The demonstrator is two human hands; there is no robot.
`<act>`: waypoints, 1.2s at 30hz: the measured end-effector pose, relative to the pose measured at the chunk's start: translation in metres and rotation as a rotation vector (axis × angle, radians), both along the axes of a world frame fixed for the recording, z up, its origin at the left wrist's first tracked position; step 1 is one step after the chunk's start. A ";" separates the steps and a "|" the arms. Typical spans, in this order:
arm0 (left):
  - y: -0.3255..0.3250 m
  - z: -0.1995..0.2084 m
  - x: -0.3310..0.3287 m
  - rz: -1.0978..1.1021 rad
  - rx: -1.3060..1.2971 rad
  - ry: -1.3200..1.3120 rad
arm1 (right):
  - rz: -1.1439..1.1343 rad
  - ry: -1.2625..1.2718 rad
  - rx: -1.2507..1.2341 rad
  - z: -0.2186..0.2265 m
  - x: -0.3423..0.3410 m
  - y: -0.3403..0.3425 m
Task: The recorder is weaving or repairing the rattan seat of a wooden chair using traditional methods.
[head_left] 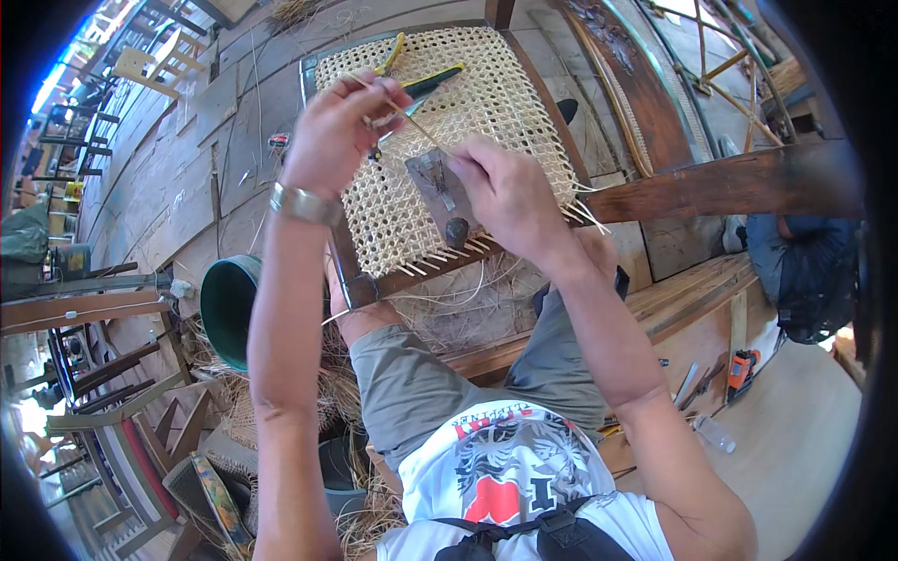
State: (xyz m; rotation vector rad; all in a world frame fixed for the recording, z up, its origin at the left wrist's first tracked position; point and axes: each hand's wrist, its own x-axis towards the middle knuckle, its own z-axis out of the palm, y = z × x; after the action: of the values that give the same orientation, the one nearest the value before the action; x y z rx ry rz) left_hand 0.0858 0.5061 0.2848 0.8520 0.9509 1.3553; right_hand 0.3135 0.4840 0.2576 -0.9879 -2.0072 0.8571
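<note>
Closest to my view is the white printed shirt [519, 477] and grey shorts [421, 383], with both forearms rising from the lower edge. Beyond my knees sits the woven cane seat panel [510, 103], a pale open lattice of thin strands in a dark wooden frame [351, 271], loose strand ends sticking out along its near edge. My left hand [341, 131], a metal watch [304, 204] at the wrist, is pinched closed on a thin cane strand [412, 122] that runs slantwise toward my right hand. My right hand [510, 196] is closed over a flat grey metal tool [440, 192] resting on the weave. A green bucket [229, 309] stands beside my left arm.
</note>
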 end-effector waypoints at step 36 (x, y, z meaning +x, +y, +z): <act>0.081 -0.070 -0.080 -0.255 0.258 1.575 | -0.201 -0.116 0.049 -0.049 0.012 -0.048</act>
State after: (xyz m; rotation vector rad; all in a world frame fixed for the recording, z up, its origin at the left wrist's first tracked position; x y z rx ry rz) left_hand 0.0059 0.5869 0.2152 2.2450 1.7099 0.3567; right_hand 0.3255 0.4358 0.2086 -1.2121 -1.9744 0.6527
